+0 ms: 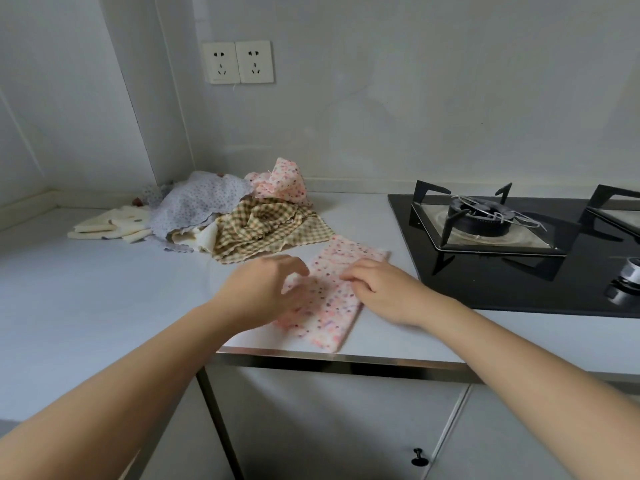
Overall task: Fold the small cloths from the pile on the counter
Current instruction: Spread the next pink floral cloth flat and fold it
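A pink flowered cloth lies folded into a long strip near the counter's front edge. My left hand rests on its left part, blurred, fingers bent over the fabric. My right hand presses on its right edge, thumb and fingers pinching the cloth. Behind them sits the pile of cloths: a white dotted one, a tan checked one and another pink flowered one on top at the back.
Folded cream cloths lie left of the pile. A black gas hob with pan supports fills the counter's right side. Two wall sockets sit above. The counter's metal front edge runs just below the cloth.
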{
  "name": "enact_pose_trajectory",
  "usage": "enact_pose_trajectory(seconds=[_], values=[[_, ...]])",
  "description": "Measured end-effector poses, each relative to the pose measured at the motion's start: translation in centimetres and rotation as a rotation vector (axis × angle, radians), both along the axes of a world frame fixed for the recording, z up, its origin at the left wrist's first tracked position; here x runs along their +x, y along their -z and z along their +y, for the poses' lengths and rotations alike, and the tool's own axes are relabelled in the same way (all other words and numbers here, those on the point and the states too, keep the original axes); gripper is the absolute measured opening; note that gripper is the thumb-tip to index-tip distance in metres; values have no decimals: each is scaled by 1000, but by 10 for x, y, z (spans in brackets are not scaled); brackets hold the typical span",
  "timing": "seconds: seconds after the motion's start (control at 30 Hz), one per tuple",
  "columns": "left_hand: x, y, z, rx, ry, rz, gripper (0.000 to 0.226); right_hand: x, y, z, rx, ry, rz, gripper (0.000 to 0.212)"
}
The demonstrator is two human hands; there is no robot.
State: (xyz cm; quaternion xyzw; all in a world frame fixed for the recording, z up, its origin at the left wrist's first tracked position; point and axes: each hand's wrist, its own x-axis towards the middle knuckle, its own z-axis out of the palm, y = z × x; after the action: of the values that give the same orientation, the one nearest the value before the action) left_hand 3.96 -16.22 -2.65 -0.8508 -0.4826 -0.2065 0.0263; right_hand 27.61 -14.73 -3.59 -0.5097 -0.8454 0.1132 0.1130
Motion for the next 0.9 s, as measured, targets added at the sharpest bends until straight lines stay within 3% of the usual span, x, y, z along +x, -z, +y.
enact_pose_trajectory(seconds=[0.1,0.2,0.33,0.43,0.57,0.7,0.8,0.9], values=[[8,10,-2,-302,55,232,66,4,0,11,-48,-10,-83,47],[22,20,-7,-419,-60,292,69,7,5,14,33,17,-15,49],[38,20,-12,-436,-136,311,72,6,17,12,13,-8,80,44],[37,23,-12,-399,-142,240,67,9,15,12,73,-1,170,47],[38,20,-12,-245,-160,113,46,15,15,-1,84,-50,188,66],[37,12,-10,-142,-213,61,44,21,13,-5,146,-78,236,64],[34,10,-9,-200,-209,-49,40,8,11,0,187,-147,211,61],[27,10,-6,-340,-189,-249,56,-4,13,2,178,-178,220,46]])
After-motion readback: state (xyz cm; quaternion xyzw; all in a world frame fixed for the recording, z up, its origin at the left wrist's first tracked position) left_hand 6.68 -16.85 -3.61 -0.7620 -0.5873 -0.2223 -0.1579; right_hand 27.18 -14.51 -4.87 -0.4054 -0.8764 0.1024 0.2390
